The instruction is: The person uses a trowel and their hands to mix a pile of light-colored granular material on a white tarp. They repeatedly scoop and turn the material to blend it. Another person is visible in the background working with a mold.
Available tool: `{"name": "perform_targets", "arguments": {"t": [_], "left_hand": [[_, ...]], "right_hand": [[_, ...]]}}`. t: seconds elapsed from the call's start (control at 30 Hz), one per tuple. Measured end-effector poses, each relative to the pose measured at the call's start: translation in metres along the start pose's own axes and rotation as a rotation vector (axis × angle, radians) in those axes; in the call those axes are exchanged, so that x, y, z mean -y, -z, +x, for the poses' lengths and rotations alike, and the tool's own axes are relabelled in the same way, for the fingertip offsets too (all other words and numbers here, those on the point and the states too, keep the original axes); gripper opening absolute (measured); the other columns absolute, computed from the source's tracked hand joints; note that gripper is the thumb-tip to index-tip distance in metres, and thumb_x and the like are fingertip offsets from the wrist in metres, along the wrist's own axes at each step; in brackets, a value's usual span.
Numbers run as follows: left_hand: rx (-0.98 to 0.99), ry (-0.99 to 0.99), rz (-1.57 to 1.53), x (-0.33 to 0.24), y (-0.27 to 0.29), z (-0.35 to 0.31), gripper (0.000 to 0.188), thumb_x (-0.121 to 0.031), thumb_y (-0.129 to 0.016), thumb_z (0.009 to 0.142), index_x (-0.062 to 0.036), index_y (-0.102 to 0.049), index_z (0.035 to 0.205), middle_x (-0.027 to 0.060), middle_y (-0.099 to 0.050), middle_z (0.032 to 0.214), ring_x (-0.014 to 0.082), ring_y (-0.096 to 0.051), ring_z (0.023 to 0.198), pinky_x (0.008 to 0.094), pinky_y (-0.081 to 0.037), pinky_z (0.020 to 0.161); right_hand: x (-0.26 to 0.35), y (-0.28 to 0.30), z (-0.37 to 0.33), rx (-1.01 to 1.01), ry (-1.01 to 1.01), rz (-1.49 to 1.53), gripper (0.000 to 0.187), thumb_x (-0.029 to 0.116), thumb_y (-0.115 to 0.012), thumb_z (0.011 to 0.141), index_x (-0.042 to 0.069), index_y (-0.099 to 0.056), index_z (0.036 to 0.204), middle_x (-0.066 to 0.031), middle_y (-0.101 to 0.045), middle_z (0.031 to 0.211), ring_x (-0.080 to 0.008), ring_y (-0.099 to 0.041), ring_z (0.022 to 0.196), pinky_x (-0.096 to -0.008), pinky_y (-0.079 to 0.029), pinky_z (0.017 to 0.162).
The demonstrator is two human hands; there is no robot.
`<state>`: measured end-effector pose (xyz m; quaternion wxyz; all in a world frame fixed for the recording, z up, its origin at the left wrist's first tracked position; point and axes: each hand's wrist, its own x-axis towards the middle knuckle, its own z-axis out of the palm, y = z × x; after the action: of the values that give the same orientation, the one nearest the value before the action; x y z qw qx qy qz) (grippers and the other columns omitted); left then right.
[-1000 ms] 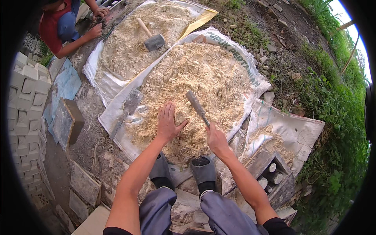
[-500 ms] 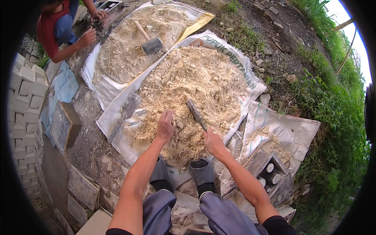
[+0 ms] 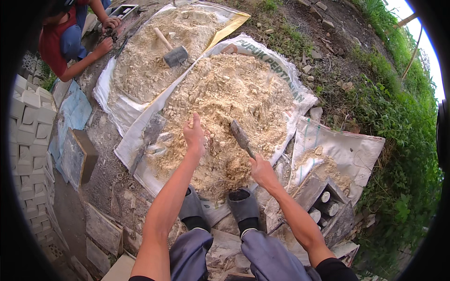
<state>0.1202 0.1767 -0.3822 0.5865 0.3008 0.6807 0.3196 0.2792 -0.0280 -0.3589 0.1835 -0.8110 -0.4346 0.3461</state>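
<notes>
A wide heap of pale yellow crumbly sandy material [image 3: 229, 89] covers a white woven sack [image 3: 295, 77] spread in front of my feet. My left hand [image 3: 194, 136] is over the near left part of the heap, with fingers apart and nothing visible in it. My right hand [image 3: 264, 172] is closed round the handle of a trowel [image 3: 242, 136]. The narrow, dirt-coated blade points up and left over the heap, its face turned partly sideways. Whether the blade touches the material is hard to tell.
A mallet [image 3: 175, 55] lies on a second heap [image 3: 136, 70] behind, near a crouching person in red [image 3: 58, 44]. Pale patterned blocks [image 3: 30, 126] are stacked at left. At right stands a mould box [image 3: 326, 206] holding white cylinders. Green plants [image 3: 398, 178] line the right edge.
My left hand has moved up and slightly left, its fingers spreading. The trowel in my right hand has shifted a little right, its blade turned to show more face.
</notes>
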Motion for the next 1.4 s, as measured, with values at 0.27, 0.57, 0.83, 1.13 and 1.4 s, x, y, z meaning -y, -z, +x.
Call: {"name": "perform_targets", "arguments": {"t": [0.27,0.57,0.83,1.13,1.4], "left_hand": [[0.342,-0.034,0.142,-0.021,0.012,0.000,0.086,-0.014,-0.072,0.082,0.0101,-0.016,0.142,0.0244,-0.055,0.116,0.0282,-0.059,0.095,0.0448,-0.042,0.094],[0.326,-0.639,0.630,-0.024,0.020,-0.019,0.043,-0.020,-0.070,0.087,-0.0038,-0.056,0.124,0.0164,-0.062,0.101,0.0231,-0.059,0.093,0.0325,-0.046,0.081],[0.316,-1.140,1.038,0.057,0.045,-0.022,0.055,-0.037,-0.070,0.083,-0.0029,-0.054,0.123,0.0145,-0.055,0.116,0.0315,-0.051,0.112,0.0449,-0.040,0.095],[0.147,-1.424,1.087,0.049,0.068,-0.052,0.031,-0.023,-0.066,0.086,-0.0074,-0.057,0.112,0.0087,-0.057,0.103,0.0244,-0.055,0.098,0.0368,-0.039,0.087],[0.285,-1.375,1.072,0.047,0.035,-0.018,0.013,-0.018,-0.065,0.086,-0.0074,-0.060,0.093,0.0042,-0.059,0.086,0.0226,-0.053,0.086,0.0368,-0.039,0.078]], "right_hand": [[0.049,0.012,-0.020,-0.084,-0.092,0.172,0.034,0.031,-0.044,0.101,-0.001,-0.050,0.095,-0.0323,-0.057,0.071,-0.0515,-0.057,0.075,-0.0555,-0.040,0.065],[0.021,0.008,-0.014,-0.002,-0.046,0.134,0.034,0.032,-0.046,0.100,-0.001,-0.049,0.094,-0.0301,-0.055,0.065,-0.0512,-0.055,0.069,-0.0560,-0.039,0.062],[0.032,-0.006,-0.005,0.014,0.045,-0.026,0.029,0.030,-0.043,0.101,0.001,-0.046,0.100,-0.0293,-0.057,0.068,-0.0494,-0.057,0.069,-0.0574,-0.040,0.061],[0.056,0.025,-0.023,-0.107,-0.017,0.210,0.031,0.031,-0.043,0.101,0.001,-0.048,0.095,-0.0293,-0.055,0.065,-0.0500,-0.054,0.063,-0.0557,-0.037,0.056],[0.032,0.017,-0.004,0.025,-0.049,-0.003,0.030,0.029,-0.044,0.100,0.001,-0.049,0.094,-0.0279,-0.057,0.063,-0.0514,-0.056,0.069,-0.0600,-0.039,0.062]]}}
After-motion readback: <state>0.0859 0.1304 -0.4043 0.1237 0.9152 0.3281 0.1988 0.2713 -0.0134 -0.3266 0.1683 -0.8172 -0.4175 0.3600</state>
